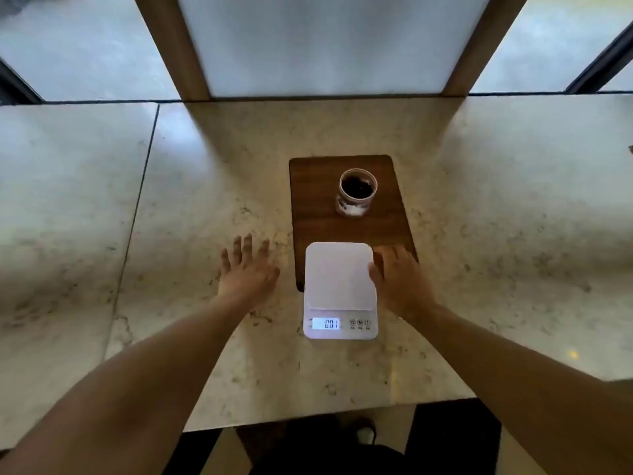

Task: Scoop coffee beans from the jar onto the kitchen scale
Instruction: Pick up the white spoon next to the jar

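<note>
So you've got one big marble counter (205, 186) filling most of the view, running left to right, with its near edge at the bottom. On it sits one dark wooden board (311, 200), long axis going from you toward the far edge, a bit right of the counter's middle.

One white kitchen scale (337, 275) comes next. Its long axis runs the same way as the board's, display end pointing at you and hanging off the board's near edge onto the marble, weighing plate end resting on the board. The plate is bare and the screen reads 0.01.

Two hands, both yours. Your left hand (248, 272) is flat over the marble just left of the board, fingers spread, gripping nothing. Your right hand (399, 282) is loose and open too, thumb touching the scale's right edge, fingers over the board's near right corner.

One jar (357, 193) stands upright near the board's far end, mouth open, dark coffee beans (358, 187) inside, well apart from the scale.
</note>
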Tool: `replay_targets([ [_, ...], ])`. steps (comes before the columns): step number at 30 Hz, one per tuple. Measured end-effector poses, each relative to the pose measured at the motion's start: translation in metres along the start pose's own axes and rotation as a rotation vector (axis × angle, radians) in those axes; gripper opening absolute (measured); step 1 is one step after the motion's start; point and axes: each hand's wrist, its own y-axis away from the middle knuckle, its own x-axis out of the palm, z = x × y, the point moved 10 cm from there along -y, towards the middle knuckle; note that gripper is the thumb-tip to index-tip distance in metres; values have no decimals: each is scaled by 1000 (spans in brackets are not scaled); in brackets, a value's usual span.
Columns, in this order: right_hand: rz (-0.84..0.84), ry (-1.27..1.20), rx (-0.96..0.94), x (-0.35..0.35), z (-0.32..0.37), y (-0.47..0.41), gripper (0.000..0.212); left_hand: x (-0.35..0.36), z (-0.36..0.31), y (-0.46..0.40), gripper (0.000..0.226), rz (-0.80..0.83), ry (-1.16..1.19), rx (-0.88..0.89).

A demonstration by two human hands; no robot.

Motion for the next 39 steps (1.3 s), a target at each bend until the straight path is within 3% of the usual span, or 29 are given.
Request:
replay_targets([
  [2, -79, -38, 130, -2, -26, 5, 29, 2, -2, -5, 67, -30, -36, -1],
  [6, -38, -71, 309, 21, -69, 26, 24, 10, -1, -17, 69, -95, -64, 0],
  [15, -57, -203, 398, 46, -102, 42, 20, 15, -13, -24, 69, -321, 26, -17],
  [23, -154, -273, 505, 50, -113, 42, 13, 11, -11, -21, 65, -374, 86, -24],
  [30, -226, -443, 554, 48, -113, 20, 25, 7, -14, -18, 69, -347, 73, -32],
  [34, -285, -622, 551, 32, -102, 3, 19, 6, -10, -21, 70, -352, 67, -33],
  [39, -378, -661, 419, -13, -81, -37, 14, 6, -11, -21, 71, -362, 68, -38],
])
